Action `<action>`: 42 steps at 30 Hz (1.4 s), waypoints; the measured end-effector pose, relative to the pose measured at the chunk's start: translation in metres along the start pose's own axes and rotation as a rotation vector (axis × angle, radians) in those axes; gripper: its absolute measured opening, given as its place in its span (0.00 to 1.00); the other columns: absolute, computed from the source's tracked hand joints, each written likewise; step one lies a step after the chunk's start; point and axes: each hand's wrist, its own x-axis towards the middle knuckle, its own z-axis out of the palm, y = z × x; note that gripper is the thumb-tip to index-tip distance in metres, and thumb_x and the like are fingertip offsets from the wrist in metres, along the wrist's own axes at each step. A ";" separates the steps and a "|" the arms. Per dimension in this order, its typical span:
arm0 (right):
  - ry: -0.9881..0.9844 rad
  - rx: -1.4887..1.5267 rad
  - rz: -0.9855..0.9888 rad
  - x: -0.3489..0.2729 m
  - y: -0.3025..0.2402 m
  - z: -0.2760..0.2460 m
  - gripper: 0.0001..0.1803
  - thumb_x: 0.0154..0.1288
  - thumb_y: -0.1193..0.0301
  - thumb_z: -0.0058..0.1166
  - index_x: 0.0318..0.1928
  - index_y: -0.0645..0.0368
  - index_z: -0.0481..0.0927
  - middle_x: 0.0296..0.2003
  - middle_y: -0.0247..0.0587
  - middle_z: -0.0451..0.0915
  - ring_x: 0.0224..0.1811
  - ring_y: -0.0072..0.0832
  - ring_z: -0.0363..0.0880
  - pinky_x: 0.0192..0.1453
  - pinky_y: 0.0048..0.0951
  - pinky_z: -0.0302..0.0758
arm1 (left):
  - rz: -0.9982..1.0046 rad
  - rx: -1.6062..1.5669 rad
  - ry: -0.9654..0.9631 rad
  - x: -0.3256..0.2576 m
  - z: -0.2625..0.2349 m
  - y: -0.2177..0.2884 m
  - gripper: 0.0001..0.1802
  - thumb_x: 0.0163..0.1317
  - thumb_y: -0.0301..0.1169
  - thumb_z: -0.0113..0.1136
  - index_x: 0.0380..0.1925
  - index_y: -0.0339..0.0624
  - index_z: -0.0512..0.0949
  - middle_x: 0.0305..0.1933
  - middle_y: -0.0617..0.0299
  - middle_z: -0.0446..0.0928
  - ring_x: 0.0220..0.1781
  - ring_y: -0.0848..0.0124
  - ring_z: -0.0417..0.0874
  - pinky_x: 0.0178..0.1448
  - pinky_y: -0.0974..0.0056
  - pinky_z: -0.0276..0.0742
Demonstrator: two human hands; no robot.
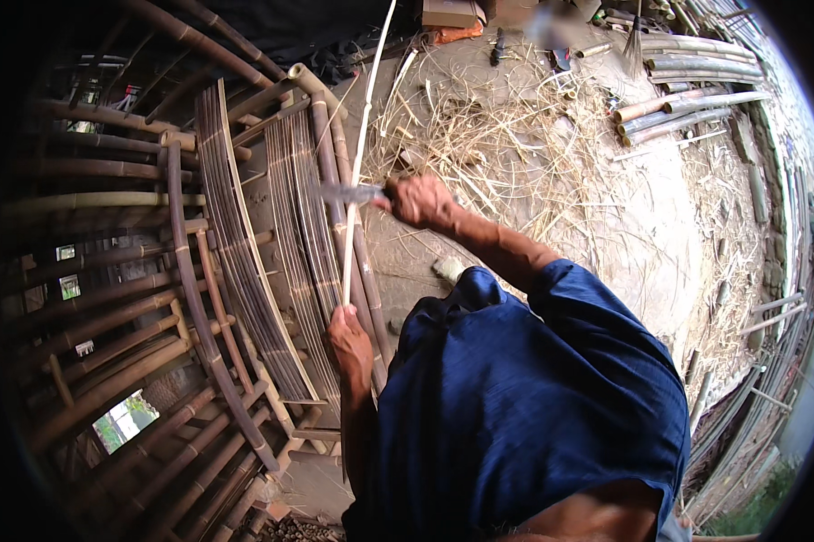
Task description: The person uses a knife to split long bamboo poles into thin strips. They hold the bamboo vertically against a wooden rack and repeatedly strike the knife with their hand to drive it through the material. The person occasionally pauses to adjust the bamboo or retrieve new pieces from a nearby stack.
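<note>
A long pale bamboo strip (362, 135) runs up from my left hand (348, 341), whose fingers are closed around its lower end. Further up, my right hand (419, 200) grips a knife, its fist hiding the handle. The grey knife blade (344, 192) points left, slightly blurred, and crosses the strip; whether it cuts into it I cannot tell. Just beneath the strip lie the brown bamboo poles (336, 194) of a frame. Beside them, a slatted bamboo panel (303, 217) leans or lies to the left.
Another slatted panel (235, 226) and a bamboo rack (186, 271) fill the left side. Thin bamboo shavings (479, 135) litter the floor ahead. Cut bamboo poles (705, 68) are piled at the far right, near a broom (634, 50). A cardboard box (450, 13) stands at the far edge.
</note>
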 end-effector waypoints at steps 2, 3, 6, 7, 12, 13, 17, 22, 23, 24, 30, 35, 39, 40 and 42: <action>0.005 -0.061 0.020 0.027 0.030 -0.018 0.42 0.68 0.30 0.25 0.32 0.54 0.80 0.15 0.37 0.74 0.12 0.28 0.70 0.15 0.35 0.67 | 0.083 0.006 -0.001 -0.010 -0.008 0.005 0.18 0.74 0.38 0.45 0.35 0.34 0.76 0.32 0.37 0.76 0.36 0.39 0.78 0.38 0.47 0.72; 0.054 -0.108 -0.095 0.034 0.035 -0.029 0.42 0.68 0.30 0.25 0.30 0.53 0.80 0.16 0.37 0.75 0.12 0.27 0.69 0.15 0.33 0.66 | 0.075 0.002 0.018 -0.022 -0.016 0.002 0.17 0.73 0.38 0.46 0.34 0.35 0.76 0.31 0.38 0.76 0.35 0.39 0.78 0.36 0.47 0.72; 0.210 -0.148 0.000 0.047 0.068 -0.055 0.42 0.69 0.30 0.26 0.27 0.53 0.80 0.16 0.38 0.76 0.12 0.30 0.69 0.14 0.35 0.64 | 0.102 -0.025 0.044 -0.049 -0.023 -0.004 0.16 0.73 0.37 0.48 0.32 0.37 0.77 0.28 0.41 0.77 0.32 0.41 0.79 0.32 0.49 0.72; 0.185 -0.179 -0.018 0.058 0.078 -0.069 0.41 0.70 0.32 0.27 0.26 0.54 0.80 0.15 0.40 0.76 0.12 0.32 0.71 0.15 0.36 0.66 | 0.132 -0.031 0.045 -0.052 -0.022 -0.001 0.16 0.72 0.37 0.49 0.31 0.37 0.77 0.26 0.43 0.77 0.30 0.42 0.79 0.30 0.50 0.72; 0.263 -0.027 -0.082 0.036 0.036 -0.032 0.40 0.70 0.32 0.29 0.26 0.53 0.80 0.10 0.36 0.68 0.10 0.28 0.67 0.14 0.38 0.65 | -0.138 -0.470 -0.163 -0.052 -0.037 -0.038 0.17 0.74 0.37 0.50 0.55 0.40 0.77 0.18 0.67 0.63 0.21 0.77 0.64 0.26 0.67 0.64; 0.341 -0.035 -0.213 0.007 0.018 -0.020 0.40 0.70 0.33 0.30 0.27 0.53 0.80 0.10 0.36 0.69 0.11 0.30 0.69 0.14 0.39 0.66 | -0.147 -0.546 -0.244 -0.048 -0.040 -0.037 0.17 0.74 0.36 0.49 0.56 0.40 0.76 0.19 0.69 0.62 0.21 0.79 0.63 0.26 0.68 0.62; 0.232 -0.132 -0.497 -0.034 -0.016 -0.013 0.41 0.65 0.28 0.28 0.46 0.49 0.80 0.27 0.37 0.79 0.12 0.14 0.64 0.06 0.24 0.57 | -0.208 -0.697 -0.400 -0.040 -0.036 -0.023 0.20 0.76 0.37 0.45 0.60 0.37 0.75 0.20 0.75 0.60 0.21 0.84 0.59 0.24 0.73 0.55; 0.484 -0.498 -0.163 0.014 0.065 -0.015 0.37 0.70 0.33 0.31 0.18 0.46 0.73 0.08 0.28 0.59 0.09 0.14 0.57 0.08 0.21 0.58 | -0.010 -0.446 -0.284 -0.063 -0.044 -0.046 0.21 0.74 0.36 0.48 0.58 0.33 0.75 0.21 0.73 0.60 0.22 0.80 0.62 0.26 0.71 0.60; 0.131 -0.231 -0.062 0.014 0.078 -0.029 0.37 0.71 0.34 0.30 0.18 0.45 0.73 0.08 0.27 0.58 0.09 0.15 0.56 0.08 0.22 0.57 | -0.015 -0.416 -0.286 -0.068 -0.052 -0.052 0.21 0.73 0.36 0.49 0.58 0.33 0.75 0.21 0.71 0.62 0.23 0.79 0.63 0.27 0.70 0.61; 0.279 -0.300 -0.090 0.010 0.084 -0.016 0.38 0.70 0.33 0.29 0.19 0.47 0.74 0.09 0.28 0.61 0.09 0.17 0.57 0.09 0.25 0.59 | -0.011 -0.389 -0.291 -0.070 -0.067 -0.044 0.21 0.73 0.35 0.50 0.58 0.33 0.75 0.21 0.70 0.63 0.23 0.78 0.65 0.28 0.69 0.63; -0.200 0.010 -0.035 -0.016 0.010 -0.031 0.41 0.68 0.33 0.33 0.38 0.64 0.72 0.21 0.48 0.78 0.23 0.39 0.80 0.27 0.45 0.77 | -0.194 0.067 -0.031 -0.081 -0.181 -0.022 0.14 0.65 0.36 0.63 0.42 0.34 0.83 0.26 0.59 0.80 0.26 0.71 0.78 0.30 0.62 0.72; -0.392 0.438 -0.219 -0.058 -0.055 -0.018 0.28 0.55 0.73 0.60 0.50 0.62 0.57 0.33 0.56 0.75 0.36 0.56 0.79 0.40 0.50 0.76 | -0.002 0.834 0.028 -0.122 -0.337 -0.057 0.16 0.69 0.42 0.55 0.47 0.45 0.83 0.35 0.54 0.84 0.37 0.55 0.84 0.43 0.56 0.79; -0.397 0.630 -0.451 -0.081 -0.089 -0.017 0.26 0.52 0.77 0.59 0.48 0.63 0.60 0.36 0.59 0.77 0.38 0.60 0.79 0.40 0.52 0.76 | -0.164 1.024 -0.035 -0.143 -0.363 -0.052 0.16 0.69 0.42 0.55 0.47 0.45 0.82 0.34 0.54 0.83 0.36 0.54 0.83 0.43 0.56 0.79; -0.456 0.660 -0.450 -0.085 -0.097 -0.031 0.22 0.57 0.76 0.55 0.51 0.62 0.62 0.39 0.59 0.77 0.39 0.61 0.79 0.42 0.53 0.76 | -0.183 1.058 -0.051 -0.143 -0.364 -0.042 0.16 0.69 0.42 0.54 0.47 0.45 0.82 0.34 0.54 0.83 0.36 0.54 0.83 0.43 0.56 0.79; -0.422 0.602 -0.420 -0.087 -0.103 -0.027 0.19 0.61 0.75 0.51 0.53 0.59 0.65 0.40 0.58 0.77 0.40 0.60 0.79 0.42 0.53 0.76 | -0.203 1.140 -0.090 -0.133 -0.363 -0.012 0.16 0.69 0.42 0.54 0.47 0.46 0.82 0.33 0.54 0.83 0.36 0.54 0.83 0.43 0.56 0.79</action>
